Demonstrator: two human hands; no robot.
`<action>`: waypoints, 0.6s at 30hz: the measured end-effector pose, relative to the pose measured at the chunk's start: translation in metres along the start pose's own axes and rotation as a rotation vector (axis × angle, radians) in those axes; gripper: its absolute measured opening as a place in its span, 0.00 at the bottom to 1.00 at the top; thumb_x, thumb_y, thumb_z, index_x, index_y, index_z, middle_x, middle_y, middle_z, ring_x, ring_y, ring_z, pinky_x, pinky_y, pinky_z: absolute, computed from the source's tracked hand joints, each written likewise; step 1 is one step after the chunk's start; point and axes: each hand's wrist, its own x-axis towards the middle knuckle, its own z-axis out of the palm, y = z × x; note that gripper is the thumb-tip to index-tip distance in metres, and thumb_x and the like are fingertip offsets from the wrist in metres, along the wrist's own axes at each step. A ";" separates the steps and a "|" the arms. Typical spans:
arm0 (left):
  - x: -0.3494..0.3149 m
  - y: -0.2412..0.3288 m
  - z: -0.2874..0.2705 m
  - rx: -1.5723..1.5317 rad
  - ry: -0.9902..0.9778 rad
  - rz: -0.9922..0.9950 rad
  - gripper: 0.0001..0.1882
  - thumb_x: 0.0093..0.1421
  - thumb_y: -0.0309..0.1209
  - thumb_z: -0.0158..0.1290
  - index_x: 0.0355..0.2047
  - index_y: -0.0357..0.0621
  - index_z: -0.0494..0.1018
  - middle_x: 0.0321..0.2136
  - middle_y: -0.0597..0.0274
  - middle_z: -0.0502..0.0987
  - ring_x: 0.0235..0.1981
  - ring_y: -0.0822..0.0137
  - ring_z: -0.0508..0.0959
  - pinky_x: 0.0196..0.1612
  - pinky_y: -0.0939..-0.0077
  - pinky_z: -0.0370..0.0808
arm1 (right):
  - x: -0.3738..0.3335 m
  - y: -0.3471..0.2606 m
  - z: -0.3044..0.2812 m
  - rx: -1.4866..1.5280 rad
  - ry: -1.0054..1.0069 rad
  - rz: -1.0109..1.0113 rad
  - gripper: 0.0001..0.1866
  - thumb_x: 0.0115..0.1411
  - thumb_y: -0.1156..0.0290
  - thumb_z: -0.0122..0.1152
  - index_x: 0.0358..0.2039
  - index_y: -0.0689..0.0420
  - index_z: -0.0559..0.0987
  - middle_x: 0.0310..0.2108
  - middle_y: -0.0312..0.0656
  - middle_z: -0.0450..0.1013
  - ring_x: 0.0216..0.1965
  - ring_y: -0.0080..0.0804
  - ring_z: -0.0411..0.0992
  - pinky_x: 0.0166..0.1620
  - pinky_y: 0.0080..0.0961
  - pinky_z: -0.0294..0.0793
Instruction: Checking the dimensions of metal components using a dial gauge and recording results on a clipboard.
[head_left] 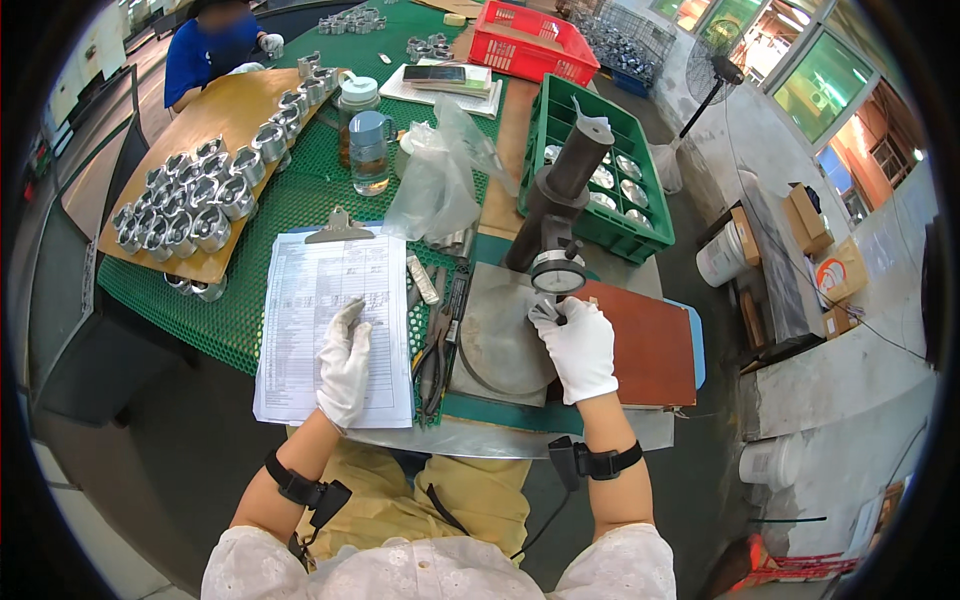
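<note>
My left hand (345,370), in a white glove with greyed fingertips, lies on the printed sheets (290,345) of a clipboard, whose metal clip (340,227) is at the far edge. Its fingers are stretched out and hold nothing. My right hand (582,350), gloved too, is just below the dial gauge (557,272) of a dark column stand (553,205), over the round metal plate (500,340). Its fingers are bent together at the plate's right side; whatever they grip is hidden or too small to name.
Pliers (433,360) lie between clipboard and stand. Bottles (369,160) and a plastic bag (435,185) stand beyond. Metal rings (190,200) cover a board at left. A green crate (650,215) holds shiny parts; a red crate (530,45) is farther off. Another person (205,55) sits far left.
</note>
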 end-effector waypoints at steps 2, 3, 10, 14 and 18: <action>-0.001 0.001 0.001 -0.026 -0.003 -0.032 0.19 0.62 0.26 0.47 0.52 0.33 0.64 0.49 0.51 0.70 0.51 0.63 0.69 0.56 0.72 0.64 | -0.002 0.007 0.007 -0.042 0.021 0.012 0.16 0.51 0.59 0.64 0.26 0.61 0.77 0.24 0.51 0.74 0.28 0.49 0.74 0.32 0.39 0.73; -0.002 0.007 0.003 -0.034 -0.017 -0.050 0.19 0.61 0.26 0.48 0.51 0.33 0.65 0.49 0.51 0.70 0.51 0.63 0.69 0.56 0.72 0.64 | -0.004 0.006 0.008 -0.014 0.006 0.052 0.16 0.51 0.59 0.64 0.28 0.61 0.77 0.26 0.51 0.73 0.29 0.49 0.74 0.32 0.39 0.73; -0.009 0.068 0.036 0.258 -0.152 0.348 0.18 0.52 0.24 0.55 0.45 0.35 0.70 0.46 0.52 0.73 0.48 0.59 0.73 0.54 0.70 0.66 | -0.008 0.007 0.008 0.093 -0.025 0.105 0.17 0.51 0.59 0.64 0.31 0.61 0.77 0.28 0.52 0.74 0.32 0.49 0.74 0.36 0.39 0.73; -0.009 0.080 0.056 0.294 -0.180 0.417 0.16 0.50 0.24 0.55 0.42 0.37 0.73 0.44 0.51 0.74 0.46 0.55 0.74 0.51 0.67 0.69 | -0.018 0.002 -0.001 0.137 0.013 0.084 0.20 0.49 0.59 0.66 0.38 0.60 0.77 0.36 0.49 0.73 0.33 0.47 0.74 0.37 0.37 0.73; -0.010 0.071 0.057 0.248 -0.186 0.377 0.16 0.51 0.23 0.55 0.42 0.35 0.72 0.44 0.51 0.74 0.46 0.56 0.74 0.51 0.69 0.69 | -0.033 -0.022 -0.011 0.062 0.195 0.007 0.17 0.49 0.61 0.66 0.38 0.56 0.77 0.34 0.47 0.73 0.30 0.45 0.73 0.33 0.36 0.74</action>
